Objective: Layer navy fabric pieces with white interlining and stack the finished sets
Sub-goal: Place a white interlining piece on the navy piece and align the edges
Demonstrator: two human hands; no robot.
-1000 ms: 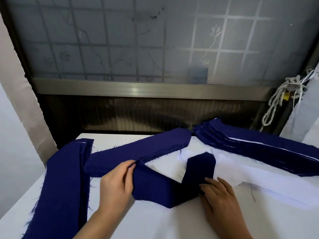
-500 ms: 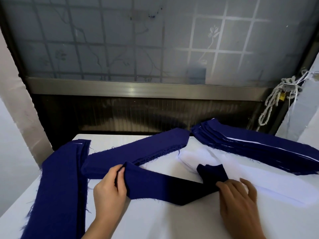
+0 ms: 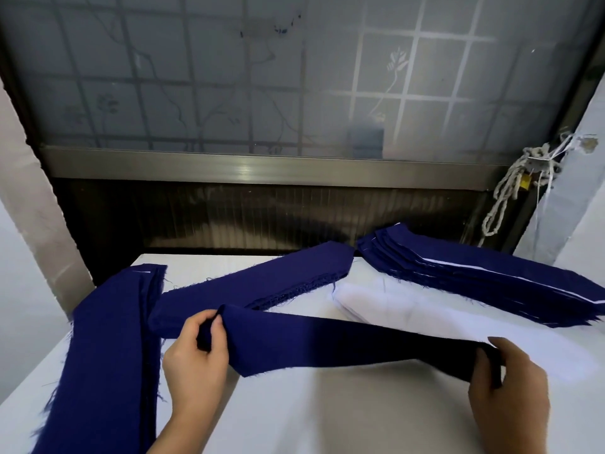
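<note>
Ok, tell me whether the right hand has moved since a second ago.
Yes. The right hand has slid rightward along the white interlining, unfolding the navy strip.

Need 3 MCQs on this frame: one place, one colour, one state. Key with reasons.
1. Where is the stack of layered sets? A. chair B. table's far right C. floor
2. Colour of the interlining pile? A. red B. black C. white
3. State of the navy strip? A. held between both hands B. lying untouched C. rolled up
1 B: it lies far right, white edges showing. 2 C: plain white sheets. 3 A: left hand and right hand each grip an end.
</note>
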